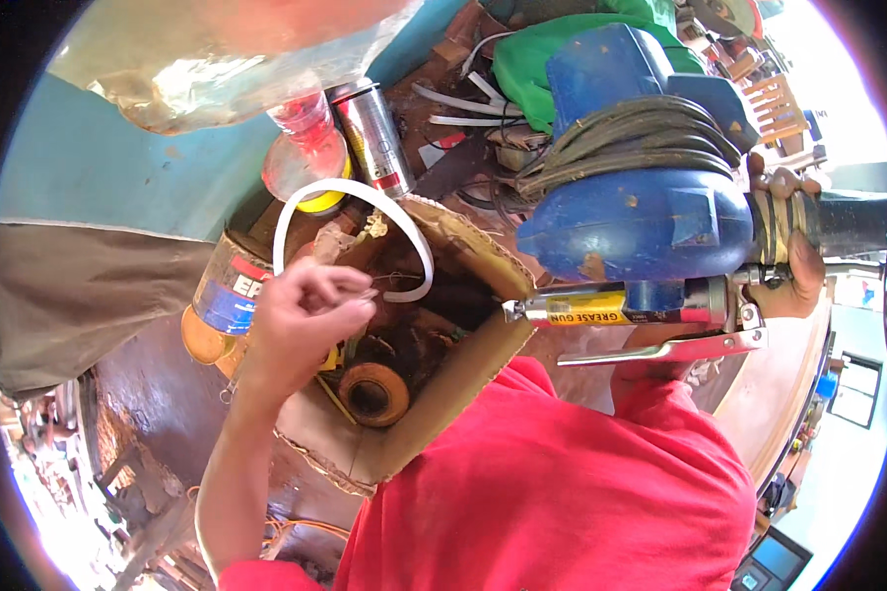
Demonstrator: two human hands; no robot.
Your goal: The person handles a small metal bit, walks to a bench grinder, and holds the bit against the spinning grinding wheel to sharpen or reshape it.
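Over an open cardboard box, my left hand has its fingers pinched at a bent white plastic strip, partly hidden by the hand. Inside the box lie a brown cylindrical piece with a hole in its end and other dark items I cannot make out. On the right, my right hand is wrapped round the dark tubular end of a blue power tool, with black cord coiled about its body. A grease gun with a metal lever lies under the tool, its head against that hand; its tip points at the box.
Beyond the box stand a silver-and-red can and a red-and-clear container. Left of it is a tin with a blue-and-red label. A plastic bag hangs overhead. Green cloth and loose white strips lie at the back.
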